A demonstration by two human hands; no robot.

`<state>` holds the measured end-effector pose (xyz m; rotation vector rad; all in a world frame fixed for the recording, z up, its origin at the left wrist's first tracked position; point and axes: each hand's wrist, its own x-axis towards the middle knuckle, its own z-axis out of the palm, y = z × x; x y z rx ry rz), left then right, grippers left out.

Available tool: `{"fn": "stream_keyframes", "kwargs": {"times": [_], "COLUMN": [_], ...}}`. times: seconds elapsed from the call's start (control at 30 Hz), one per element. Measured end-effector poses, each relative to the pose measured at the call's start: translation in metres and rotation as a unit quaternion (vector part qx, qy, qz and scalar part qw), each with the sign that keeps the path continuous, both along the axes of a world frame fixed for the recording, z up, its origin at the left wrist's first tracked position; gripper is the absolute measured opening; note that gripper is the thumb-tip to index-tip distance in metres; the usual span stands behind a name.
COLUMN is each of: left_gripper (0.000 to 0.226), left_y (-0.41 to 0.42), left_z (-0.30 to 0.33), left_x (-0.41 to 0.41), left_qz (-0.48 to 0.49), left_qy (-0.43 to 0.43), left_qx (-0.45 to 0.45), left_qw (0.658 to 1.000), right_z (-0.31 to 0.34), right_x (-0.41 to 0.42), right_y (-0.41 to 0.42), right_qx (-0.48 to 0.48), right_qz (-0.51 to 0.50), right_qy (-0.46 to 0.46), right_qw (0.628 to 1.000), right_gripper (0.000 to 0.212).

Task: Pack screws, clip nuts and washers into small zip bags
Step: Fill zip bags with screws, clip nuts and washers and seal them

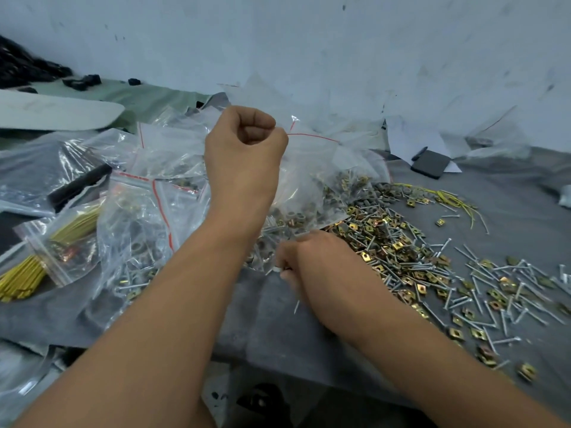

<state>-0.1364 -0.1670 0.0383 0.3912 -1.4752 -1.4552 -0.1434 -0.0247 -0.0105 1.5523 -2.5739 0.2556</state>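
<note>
My left hand (pixel 245 143) is raised over the table, fingers curled, pinching the red-striped top edge of a clear zip bag (pixel 312 168) that hangs below it with nuts and washers inside. My right hand (pixel 315 267) is low at the edge of a loose pile of silver screws (pixel 482 291) and gold clip nuts (pixel 386 239), its fingers curled round a few screws, one tip poking out below. Dark washers (pixel 392 193) lie at the far end of the pile.
Filled and empty zip bags (pixel 148 217) crowd the left side, some holding yellow ties (pixel 27 279). A black square pad (pixel 431 163) lies at the back right on paper. Grey cloth (pixel 278 329) covers the table; a pale wall stands behind.
</note>
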Motion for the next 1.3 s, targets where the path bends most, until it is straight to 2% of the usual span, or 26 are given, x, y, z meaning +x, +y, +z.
{"fn": "stream_keyframes", "kwargs": {"times": [0.1, 0.17, 0.23, 0.3, 0.4, 0.47, 0.53, 0.67, 0.77, 0.93, 1.1, 1.3], "left_gripper": [0.017, 0.017, 0.016, 0.015, 0.016, 0.016, 0.017, 0.021, 0.022, 0.021, 0.022, 0.019], "left_y": [0.000, 0.001, 0.000, -0.001, 0.002, 0.007, 0.010, 0.013, 0.013, 0.015, 0.017, 0.016], "left_z": [-0.001, -0.001, -0.001, 0.000, 0.000, 0.001, 0.002, 0.005, 0.005, 0.002, 0.002, 0.001], "left_x": [-0.001, -0.001, -0.001, -0.001, 0.000, 0.002, 0.004, 0.008, 0.008, 0.008, 0.007, 0.005], "left_qz": [-0.005, -0.006, -0.006, -0.008, -0.018, -0.030, -0.039, -0.051, -0.065, -0.103, -0.112, -0.124], "left_qy": [0.004, 0.001, -0.002, -0.003, -0.003, -0.003, 0.000, 0.002, -0.001, -0.008, 0.002, 0.020], "left_qx": [0.003, 0.005, 0.008, 0.008, -0.004, -0.028, -0.063, -0.112, -0.128, -0.165, -0.145, -0.105], "left_qw": [1.000, 1.000, 1.000, 1.000, 1.000, 0.999, 0.997, 0.992, 0.990, 0.981, 0.983, 0.987], "right_z": [0.004, 0.003, 0.005, 0.015, 0.048, 0.072, 0.086, 0.090, 0.086, 0.080, 0.084, 0.084], "right_x": [0.000, -0.004, -0.006, -0.009, -0.021, -0.035, -0.046, -0.055, -0.055, -0.047, -0.036, -0.033], "right_y": [0.000, 0.003, 0.007, 0.013, 0.019, 0.020, 0.017, 0.011, 0.013, 0.021, 0.025, 0.037], "right_qx": [-0.001, -0.015, -0.052, -0.171, -0.398, -0.465, -0.437, -0.289, -0.203, -0.230, -0.205, -0.175], "right_qz": [0.042, 0.061, 0.060, 0.042, 0.019, 0.007, 0.004, -0.027, -0.054, -0.113, -0.126, -0.110], "right_qy": [0.026, 0.016, -0.017, -0.068, -0.096, -0.086, -0.058, -0.056, -0.039, -0.033, 0.034, 0.049], "right_qw": [0.999, 0.998, 0.997, 0.982, 0.912, 0.881, 0.897, 0.955, 0.977, 0.966, 0.970, 0.977], "right_gripper": [0.006, 0.012, 0.008, 0.009, 0.012, 0.010, 0.010, 0.008, 0.005, 0.007, 0.023, 0.045]}}
